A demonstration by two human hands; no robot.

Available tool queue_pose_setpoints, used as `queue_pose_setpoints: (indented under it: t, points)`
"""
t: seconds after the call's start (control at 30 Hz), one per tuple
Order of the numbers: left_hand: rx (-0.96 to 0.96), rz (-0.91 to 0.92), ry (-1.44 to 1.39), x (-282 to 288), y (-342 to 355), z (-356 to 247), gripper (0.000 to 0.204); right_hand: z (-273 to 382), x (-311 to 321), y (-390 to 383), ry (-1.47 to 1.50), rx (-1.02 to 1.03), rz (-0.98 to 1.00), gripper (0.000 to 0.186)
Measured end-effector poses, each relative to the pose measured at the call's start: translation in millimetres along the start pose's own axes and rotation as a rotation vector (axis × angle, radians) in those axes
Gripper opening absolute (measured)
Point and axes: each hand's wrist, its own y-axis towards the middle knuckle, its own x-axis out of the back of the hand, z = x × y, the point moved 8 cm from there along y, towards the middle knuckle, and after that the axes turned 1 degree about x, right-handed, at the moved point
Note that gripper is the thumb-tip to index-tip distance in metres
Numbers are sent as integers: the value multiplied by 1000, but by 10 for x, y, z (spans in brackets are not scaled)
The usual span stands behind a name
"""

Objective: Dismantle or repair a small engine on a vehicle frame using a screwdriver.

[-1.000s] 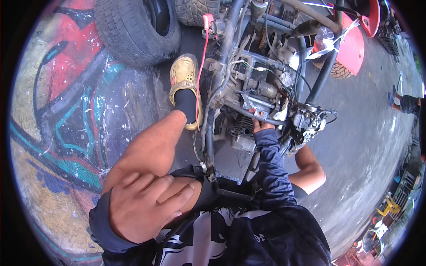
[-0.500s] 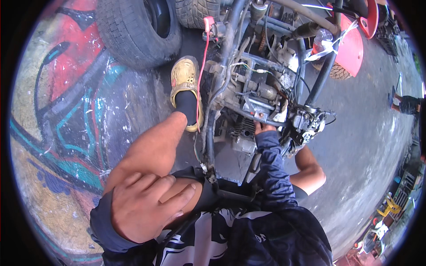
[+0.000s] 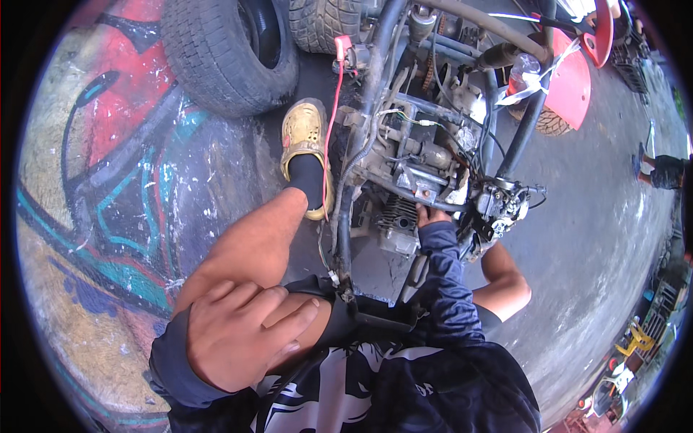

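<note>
My left hand (image 3: 245, 330) lies on my bare left thigh, its fingers stretched out and holding nothing. With the sleeve pushed out in front of me, my right hand (image 3: 433, 214) reaches in at the engine (image 3: 399, 225), beside its finned cylinder and just under a frame crossbar. Its fingertips go out of sight behind the metal, so their grip cannot be made out. Around the engine runs the dark tubular vehicle frame (image 3: 529, 130). A carburetor (image 3: 501, 200) with a hose sits right of that hand. Loose wiring (image 3: 415, 120) crosses the engine bay.
A large loose tyre (image 3: 229, 58) leans at the upper left, near another tyre (image 3: 325, 25). A red cable (image 3: 333, 123) hangs along the frame by my yellow clog (image 3: 304, 130). A red fender (image 3: 568, 83) and a tied plastic bottle (image 3: 522, 72) are upper right. Another person's legs (image 3: 663, 172) show far right.
The whole view has shifted slightly. My right hand stays at the same spot by the cylinder, with its fingers a little differently placed. My left hand still rests on my thigh.
</note>
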Motion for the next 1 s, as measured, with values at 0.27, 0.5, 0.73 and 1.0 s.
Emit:
queue_pose_setpoints:
  t: [0.27,0.5,0.73,1.0]
  points:
    - [-19,31,14,0,28,-25,46,-85,-77,-192,123,-204,66,36]
    - [0,14,-5,0,12,-7,45,-9,-65,-92,176,-210,51,41]
    - [-10,-9,1,26,18,-27,45,-281,-162,149,93,-38,-11,37]
    - [-17,-20,9,18,16,-35,44,-196,-114,160,185,40,-40,39]
